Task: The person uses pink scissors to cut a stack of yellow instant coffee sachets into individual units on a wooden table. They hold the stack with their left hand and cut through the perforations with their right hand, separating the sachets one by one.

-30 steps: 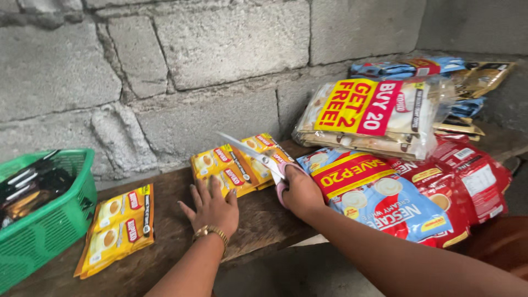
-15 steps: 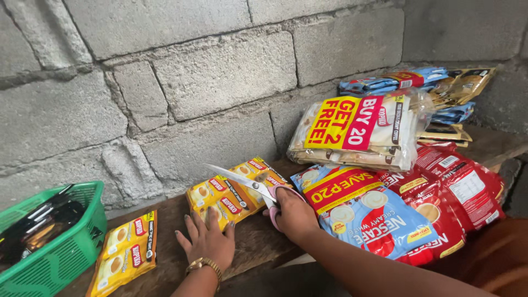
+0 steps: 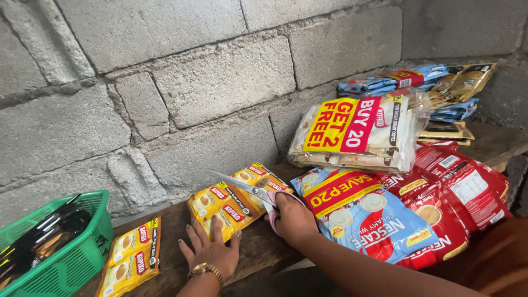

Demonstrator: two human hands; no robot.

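So the person is at a dark wooden table [image 3: 258,253] pushed up against a rough grey block wall [image 3: 181,82], and the action is all in the lower middle of the frame. The right hand [image 3: 291,217] is clenched around the pink handles of a pair of scissors [image 3: 250,190], with the blades pointing up and to the left across the frame. The blades look parted, and they lie right over a strip of yellow sachets [image 3: 236,201].

That strip lies flat on the table, its long axis running from lower left up to upper right, so the scissors cross it at an angle rather than lining up with it. The left hand [image 3: 212,250] is empty, fingers spread, pressing down on the near edge of the strip at its lower-left end. Both hands are touching or right at the strip, but the right one is the one carrying the tool, sitting just right of the strip's upper end.

Other stuff around: a second, shorter yellow strip [image 3: 132,261] lies well apart at lower left, next to a green plastic basket [image 3: 82,258] with dark packets in it. On the right of the frame there's a pile of big blue and red pouches [image 3: 385,220], and above them a clear bundle of pale sachets with a yellow and pink label [image 3: 357,132].
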